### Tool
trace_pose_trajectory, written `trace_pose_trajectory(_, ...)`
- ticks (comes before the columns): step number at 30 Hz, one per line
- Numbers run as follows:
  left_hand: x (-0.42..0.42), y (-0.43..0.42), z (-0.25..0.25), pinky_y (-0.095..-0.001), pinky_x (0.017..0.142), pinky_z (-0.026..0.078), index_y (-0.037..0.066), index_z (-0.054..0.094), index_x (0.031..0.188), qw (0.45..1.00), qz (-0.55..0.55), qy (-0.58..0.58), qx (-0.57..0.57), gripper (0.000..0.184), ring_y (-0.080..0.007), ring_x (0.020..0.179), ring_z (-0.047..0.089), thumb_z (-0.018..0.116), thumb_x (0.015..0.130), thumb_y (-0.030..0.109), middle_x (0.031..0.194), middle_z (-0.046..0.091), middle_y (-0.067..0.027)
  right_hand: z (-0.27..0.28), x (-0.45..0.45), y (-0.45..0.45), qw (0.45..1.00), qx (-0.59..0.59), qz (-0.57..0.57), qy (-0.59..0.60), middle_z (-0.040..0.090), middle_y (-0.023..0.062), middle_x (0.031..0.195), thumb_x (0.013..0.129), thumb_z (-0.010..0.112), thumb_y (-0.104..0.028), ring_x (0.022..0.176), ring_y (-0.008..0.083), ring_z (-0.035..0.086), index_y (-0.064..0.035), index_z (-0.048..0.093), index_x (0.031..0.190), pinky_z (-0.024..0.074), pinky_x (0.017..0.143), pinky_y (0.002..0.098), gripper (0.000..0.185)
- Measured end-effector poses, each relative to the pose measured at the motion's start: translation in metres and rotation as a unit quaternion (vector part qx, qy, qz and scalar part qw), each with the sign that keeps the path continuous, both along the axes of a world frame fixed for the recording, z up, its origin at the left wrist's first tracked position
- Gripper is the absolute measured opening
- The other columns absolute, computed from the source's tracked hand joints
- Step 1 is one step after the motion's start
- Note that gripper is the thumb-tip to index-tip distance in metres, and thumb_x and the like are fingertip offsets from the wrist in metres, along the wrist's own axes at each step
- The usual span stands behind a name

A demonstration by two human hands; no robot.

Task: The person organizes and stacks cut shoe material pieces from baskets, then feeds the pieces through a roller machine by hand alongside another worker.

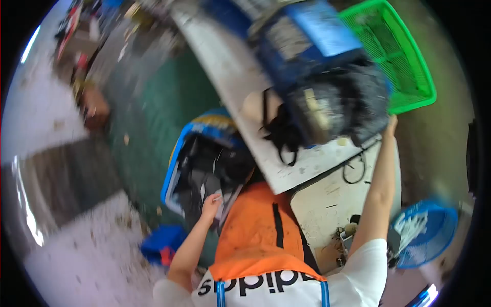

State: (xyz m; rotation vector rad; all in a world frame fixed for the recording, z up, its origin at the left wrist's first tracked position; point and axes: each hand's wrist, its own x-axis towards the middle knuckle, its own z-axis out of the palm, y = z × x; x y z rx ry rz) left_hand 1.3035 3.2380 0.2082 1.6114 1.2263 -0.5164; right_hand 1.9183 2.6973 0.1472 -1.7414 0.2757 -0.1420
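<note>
We have our left hand (210,205) over the near side of the blue-rimmed tub (169,181), fingers bent inward at the black plastic (192,187); blur hides whether they grip anything. Our right hand (391,127) reaches to the lower corner of the green basket (417,56), beside the black bag (353,97); its fingers are mostly hidden, so we cannot tell how far open it is or whether it has hold of the rim. The basket juts out to the right of the blue crate (279,53). The white table (220,61) ends in a corner just ahead of our orange apron (261,225). Green floor (158,92) lies open left of the tub; bare floor (445,138) runs right of the basket.
</note>
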Motion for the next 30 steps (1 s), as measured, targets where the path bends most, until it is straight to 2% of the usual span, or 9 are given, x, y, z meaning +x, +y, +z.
trace_pose_trajectory(3, -0.137, 0.003, -0.036, -0.0351, 0.084, 0.048, 0.002, 0.067, 0.104, 0.99, 0.014, 0.134, 0.053, 0.04, -0.0281, 0.096, 0.064, 0.07, 0.074, 0.027, 0.101, 0.067, -0.0152, 0.02, -0.005, -0.015, 0.97, 0.19, 0.052, 0.143, 0.063, 0.0109, 0.104, 0.087, 0.061, -0.023, 0.088, 0.0229, 0.061, 0.008, 0.06, 0.108, 0.0486, 0.079, 0.0346, 0.037)
trace_pose_trajectory(6, -0.205, 0.011, -0.033, -0.0359, 0.087, 0.046, -0.001, 0.064, 0.108, 0.962, 0.082, 0.249, 0.072, 0.045, -0.0289, 0.101, 0.062, 0.07, 0.074, 0.026, 0.105, 0.066, -0.0172, 0.033, 0.002, -0.046, 0.989, -0.003, 0.079, 0.122, 0.062, 0.0156, 0.108, 0.087, 0.06, -0.019, 0.095, 0.0253, 0.06, 0.006, 0.055, 0.118, 0.0477, 0.083, 0.0335, 0.04)
trace_pose_trajectory(9, -0.251, 0.023, -0.066, -0.0361, 0.091, 0.044, -0.006, 0.055, 0.119, 0.954, 0.203, 0.198, 0.101, 0.058, -0.0297, 0.108, 0.058, 0.07, 0.074, 0.027, 0.116, 0.06, -0.0203, 0.145, -0.064, 0.027, 0.995, -0.094, -0.042, -0.014, 0.06, 0.013, 0.11, 0.087, 0.061, -0.014, 0.091, 0.0196, 0.06, 0.0037, 0.056, 0.118, 0.0485, 0.078, 0.0294, 0.036)
trace_pose_trajectory(13, -0.263, 0.062, -0.117, -0.0366, 0.089, 0.044, -0.003, 0.044, 0.131, 0.903, 0.391, 0.139, 0.111, 0.062, -0.0267, 0.107, 0.056, 0.066, 0.08, 0.024, 0.127, 0.052, -0.0181, 0.282, -0.254, 0.241, 0.938, -0.178, -0.069, -0.29, 0.053, 0.0082, 0.076, 0.091, 0.051, -0.01, 0.068, 0.0163, 0.049, 0.0062, 0.058, 0.104, 0.0448, 0.064, 0.0276, 0.021)
trace_pose_trajectory(15, -0.271, 0.085, -0.146, -0.0353, 0.086, 0.045, -0.004, 0.046, 0.13, 0.903, 0.357, 0.153, 0.185, 0.059, -0.0253, 0.104, 0.057, 0.066, 0.081, 0.022, 0.123, 0.055, -0.0175, 0.267, -0.346, 0.293, 0.866, -0.286, 0.16, -0.378, 0.058, 0.0106, 0.077, 0.089, 0.049, -0.006, 0.067, 0.0206, 0.053, 0.0005, 0.058, 0.088, 0.045, 0.062, 0.0312, 0.011)
trace_pose_trajectory(19, -0.273, 0.119, -0.179, -0.0331, 0.086, 0.044, -0.004, 0.05, 0.123, 0.914, 0.384, 0.07, 0.114, 0.056, -0.0261, 0.101, 0.057, 0.069, 0.078, 0.023, 0.119, 0.056, -0.0183, 0.161, -0.436, 0.477, 0.777, -0.238, 0.58, -0.052, 0.061, 0.0161, 0.088, 0.086, 0.054, -0.005, 0.087, 0.0324, 0.06, -0.0013, 0.061, 0.095, 0.047, 0.077, 0.0356, 0.011)
trace_pose_trajectory(20, -0.281, 0.116, -0.187, -0.0336, 0.085, 0.044, -0.004, 0.051, 0.118, 0.905, 0.391, 0.093, 0.141, 0.052, -0.0255, 0.098, 0.057, 0.071, 0.077, 0.023, 0.114, 0.057, -0.0173, 0.09, -0.437, 0.497, 0.806, -0.18, 0.564, -0.014, 0.061, 0.0171, 0.096, 0.088, 0.051, -0.006, 0.09, 0.0348, 0.06, -0.0004, 0.061, 0.096, 0.0472, 0.078, 0.0374, 0.013)
trace_pose_trajectory(24, -0.268, 0.112, -0.201, -0.036, 0.08, 0.044, -0.004, 0.053, 0.098, 0.855, 0.484, 0.104, 0.156, 0.048, -0.0239, 0.086, 0.055, 0.078, 0.072, 0.027, 0.098, 0.059, -0.0156, -0.117, -0.421, 0.526, 0.79, -0.397, 0.461, -0.07, 0.056, 0.0183, 0.111, 0.088, 0.051, -0.009, 0.103, 0.0364, 0.054, -0.0007, 0.055, 0.113, 0.0446, 0.087, 0.0417, 0.026)
trace_pose_trajectory(30, -0.268, 0.117, -0.213, -0.0374, 0.084, 0.044, -0.014, 0.052, 0.105, 0.833, 0.536, 0.131, 0.036, 0.065, -0.0253, 0.096, 0.056, 0.08, 0.069, 0.032, 0.106, 0.058, -0.0212, -0.107, -0.435, 0.551, 0.735, -0.53, 0.421, -0.044, 0.048, 0.019, 0.108, 0.082, 0.06, -0.014, 0.104, 0.0381, 0.048, -0.0002, 0.05, 0.116, 0.0413, 0.089, 0.0451, 0.038)
